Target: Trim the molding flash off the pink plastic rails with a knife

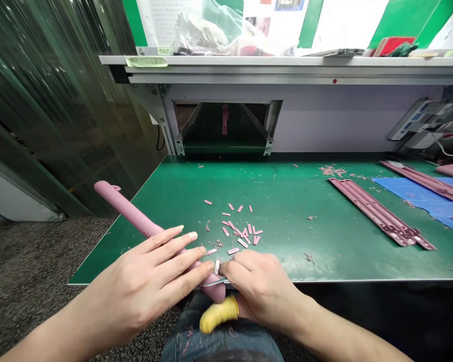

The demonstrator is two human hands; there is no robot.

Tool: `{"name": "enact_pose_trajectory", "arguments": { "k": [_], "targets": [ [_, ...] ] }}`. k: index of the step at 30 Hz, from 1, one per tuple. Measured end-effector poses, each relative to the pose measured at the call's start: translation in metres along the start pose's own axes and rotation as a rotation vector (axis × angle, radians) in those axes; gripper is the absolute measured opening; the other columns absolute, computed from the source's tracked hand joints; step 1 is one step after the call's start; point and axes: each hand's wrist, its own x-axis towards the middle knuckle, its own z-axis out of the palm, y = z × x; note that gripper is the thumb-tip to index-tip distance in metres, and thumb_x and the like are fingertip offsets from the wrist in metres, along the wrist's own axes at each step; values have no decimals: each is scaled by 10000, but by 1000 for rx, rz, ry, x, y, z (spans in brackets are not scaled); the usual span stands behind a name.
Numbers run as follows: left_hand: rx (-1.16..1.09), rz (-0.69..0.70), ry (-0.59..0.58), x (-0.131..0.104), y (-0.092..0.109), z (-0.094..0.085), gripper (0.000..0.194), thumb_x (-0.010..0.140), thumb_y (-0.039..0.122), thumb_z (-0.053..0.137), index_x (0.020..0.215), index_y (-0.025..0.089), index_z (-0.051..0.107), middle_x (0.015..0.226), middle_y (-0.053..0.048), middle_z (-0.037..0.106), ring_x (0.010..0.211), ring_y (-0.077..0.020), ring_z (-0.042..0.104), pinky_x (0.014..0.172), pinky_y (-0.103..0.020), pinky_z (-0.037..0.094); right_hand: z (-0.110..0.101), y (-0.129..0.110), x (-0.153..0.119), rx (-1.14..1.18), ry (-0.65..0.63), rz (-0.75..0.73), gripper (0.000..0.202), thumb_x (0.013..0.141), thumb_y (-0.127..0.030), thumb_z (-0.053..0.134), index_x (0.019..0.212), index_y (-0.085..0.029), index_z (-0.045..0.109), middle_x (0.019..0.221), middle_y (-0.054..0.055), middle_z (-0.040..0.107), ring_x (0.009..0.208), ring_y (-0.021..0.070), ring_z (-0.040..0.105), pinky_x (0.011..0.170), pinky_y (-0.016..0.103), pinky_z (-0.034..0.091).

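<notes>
A long pink plastic part [130, 208] with a rounded end and a small loop near its far tip lies slantwise over the front left of the green bench. My left hand [147, 281] grips it, fingers laid across its top and thumb hidden beneath. Close by, my right hand [258, 281] is closed with curled fingers on a thin blade [215, 283], whose edge meets the part near its front end; the handle is hidden. A yellow finger cot [219, 314] covers my right thumb. Beyond the hands, several small pink offcuts [245, 234] and curled shavings are scattered.
Slim pink plastic strips [381, 213] lie to the right, one on a blue sheet [438, 203]. At the back a chute opening [226, 146] contains another pink piece. A metal-edged shelf [268, 75] spans above the green bench [298, 201]. Plastic strip curtains [60, 90] hang left.
</notes>
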Motion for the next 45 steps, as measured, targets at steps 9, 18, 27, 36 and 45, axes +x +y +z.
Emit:
{"name": "enact_pose_trajectory", "arguments": {
  "k": [9,18,27,36,45],
  "targets": [
    [-5,-57,55,-6,9,1,403,924,89,409,1317,130,487,1173,-65,655,1075,-225,555,1002,-413,356,-6,2,0,-55,34,-82,439,1007,-299,329,628,-162,505,571,-1,439,518,133,288,504,296,167],
    [-231,-348,211,-11,39,19,463,847,124,576,1304,124,503,1128,-94,683,956,-182,655,776,-280,550,-6,-1,3,-24,131,-44,574,1020,-381,249,599,-137,554,546,17,445,508,131,315,496,292,195],
    [-302,-488,226,-3,53,26,516,862,259,572,1360,229,441,1285,7,616,995,-132,669,878,-168,529,4,1,5,-64,183,50,477,995,-385,345,662,-146,589,550,12,456,515,131,340,505,287,197],
    [-91,-192,59,-10,13,19,388,934,154,423,1313,202,492,1275,-40,620,1222,-222,526,1013,-413,469,-5,21,8,123,44,-91,603,915,-655,326,719,-171,628,538,-30,447,483,98,345,467,249,176],
    [-52,45,-42,-1,-5,-7,405,951,103,291,1278,191,513,1271,-53,619,1285,-261,447,1121,-546,277,-14,29,17,80,-150,-296,528,1008,-396,258,599,-184,516,553,-7,465,510,125,347,492,296,177]
  ]
}}
